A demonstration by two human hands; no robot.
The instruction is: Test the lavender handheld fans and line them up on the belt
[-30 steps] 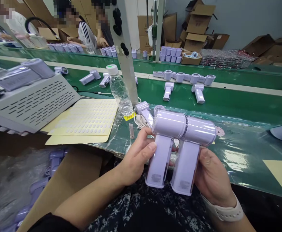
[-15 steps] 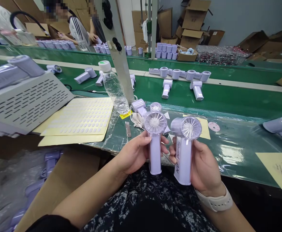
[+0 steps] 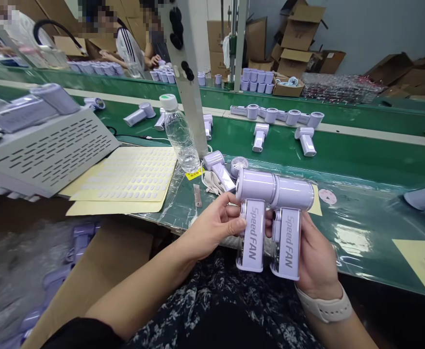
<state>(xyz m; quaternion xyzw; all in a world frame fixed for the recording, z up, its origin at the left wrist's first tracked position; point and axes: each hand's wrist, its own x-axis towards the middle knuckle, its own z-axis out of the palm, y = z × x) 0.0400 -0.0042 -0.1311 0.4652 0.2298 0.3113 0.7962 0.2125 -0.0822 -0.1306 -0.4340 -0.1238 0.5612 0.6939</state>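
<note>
Two lilac handheld fans stand upright side by side above my lap, their "Speed FAN" lettering facing me. My left hand [image 3: 220,224] is closed round the handle of the left fan [image 3: 253,232], thumb across its edge. My right hand [image 3: 316,257] grips the right fan [image 3: 288,242] from its right side, its fingers partly hidden behind the handle. The two barrel heads touch or nearly touch. Just beyond them on the bench lie another lilac fan [image 3: 220,170], a round clear-fronted fan head [image 3: 239,166] and a crumpled pale cloth [image 3: 212,182].
A water bottle [image 3: 181,138] stands beside a grey post [image 3: 190,87]. Sticker sheets [image 3: 125,177] lie left, by a slotted grey box [image 3: 52,150]. More fans rest on the green conveyor [image 3: 183,111]. A carton [image 3: 99,271] is at lower left. People work across the line.
Both fans have been turned, so their printed sides and barrels show instead of the clear round fronts. The heads have come together. The view has shifted slightly left.
</note>
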